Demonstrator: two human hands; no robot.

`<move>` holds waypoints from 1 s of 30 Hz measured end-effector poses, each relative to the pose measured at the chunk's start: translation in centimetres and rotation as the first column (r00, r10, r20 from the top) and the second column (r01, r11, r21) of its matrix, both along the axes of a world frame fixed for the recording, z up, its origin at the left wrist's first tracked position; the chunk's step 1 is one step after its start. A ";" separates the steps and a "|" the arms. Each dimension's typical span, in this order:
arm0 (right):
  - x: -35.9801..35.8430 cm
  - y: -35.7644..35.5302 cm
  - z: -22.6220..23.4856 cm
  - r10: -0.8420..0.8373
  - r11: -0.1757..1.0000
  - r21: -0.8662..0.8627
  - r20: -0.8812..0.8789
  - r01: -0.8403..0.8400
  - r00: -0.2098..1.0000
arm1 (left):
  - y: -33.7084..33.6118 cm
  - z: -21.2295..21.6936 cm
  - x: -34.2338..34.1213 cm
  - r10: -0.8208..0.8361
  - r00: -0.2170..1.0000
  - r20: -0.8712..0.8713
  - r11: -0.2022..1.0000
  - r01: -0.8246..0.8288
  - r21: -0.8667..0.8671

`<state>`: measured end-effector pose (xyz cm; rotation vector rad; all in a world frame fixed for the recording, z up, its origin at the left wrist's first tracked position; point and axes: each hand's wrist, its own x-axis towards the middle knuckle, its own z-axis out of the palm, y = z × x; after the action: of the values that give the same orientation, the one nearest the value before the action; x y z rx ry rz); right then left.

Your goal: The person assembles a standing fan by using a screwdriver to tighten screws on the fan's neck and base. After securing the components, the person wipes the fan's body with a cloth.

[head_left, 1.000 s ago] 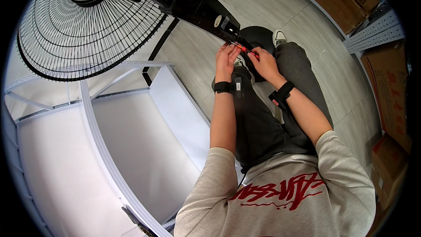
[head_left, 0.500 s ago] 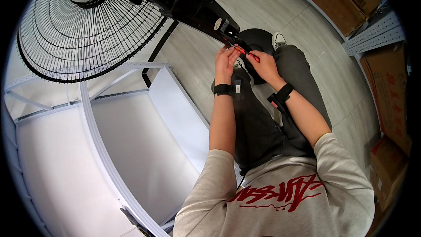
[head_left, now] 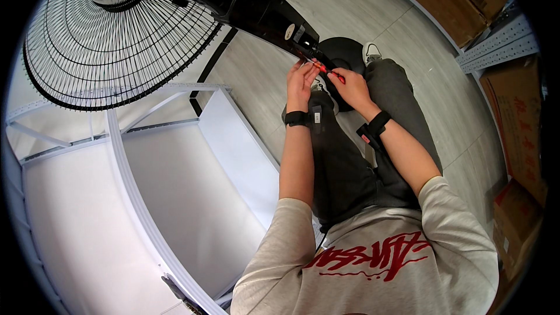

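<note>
Grey wood-look floor [head_left: 251, 70] lies beneath. The right hand [head_left: 352, 88] pinches one slim red-and-black tool [head_left: 321, 67] near one black plastic column [head_left: 265, 17]; the left hand [head_left: 300, 83] curls beside it, grip unclear. Beyond: two black wristbands [head_left: 297, 118], one round wire grille [head_left: 131, 46].

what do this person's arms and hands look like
The left hand and right hand are ungloved. The left black wristband has a small dark box with a pale label; the right black wristband has a boxy dark module with a red mark. The light grey fabric sleeves are short.
</note>
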<state>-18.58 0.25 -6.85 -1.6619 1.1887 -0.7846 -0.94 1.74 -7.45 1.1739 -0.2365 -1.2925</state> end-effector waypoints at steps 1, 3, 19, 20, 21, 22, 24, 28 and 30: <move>0.0 0.0 0.1 0.004 1.000 0.013 0.007 -0.004 1.000 | 0.0 0.0 0.0 -0.007 1.000 -0.003 1.000 0.007 -0.007; 0.0 0.0 0.3 0.013 0.999 0.039 0.020 -0.014 1.000 | 0.1 0.0 -0.2 0.029 0.999 0.018 1.000 -0.029 0.008; -0.2 -0.2 -0.2 0.011 0.999 -0.048 -0.002 -0.011 1.000 | -0.2 -0.1 -0.6 0.071 0.997 0.039 0.997 -0.072 0.017; -0.2 -0.2 -0.1 0.010 0.999 -0.049 0.005 -0.010 1.000 | -0.2 -0.1 -0.7 0.072 0.997 0.040 0.997 -0.073 0.022; -0.2 -0.2 -0.1 0.010 0.999 -0.051 0.011 -0.009 1.000 | -0.2 -0.1 -0.7 0.073 0.996 0.042 0.997 -0.074 0.027; -0.1 -0.2 -0.1 0.013 0.999 -0.037 0.009 -0.012 1.000 | -0.2 0.0 -0.7 0.075 0.996 0.044 0.997 -0.076 0.031; 0.1 -0.1 0.0 0.019 1.000 -0.011 0.005 -0.019 1.000 | -0.2 0.0 -0.7 0.082 0.995 0.055 0.995 -0.085 0.049; 0.2 -0.1 -0.3 0.046 0.999 0.007 0.020 -0.046 0.999 | -0.2 0.2 -0.8 0.082 0.995 0.062 0.993 -0.087 0.074; 0.3 -0.1 -0.7 0.072 0.997 0.038 0.040 -0.073 0.997 | -0.3 0.2 -0.8 0.089 0.994 0.062 0.992 -0.093 0.081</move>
<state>-18.26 0.19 -7.56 -1.6416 1.1042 -0.7405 -1.69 1.42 -7.21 1.2807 -0.1705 -1.1990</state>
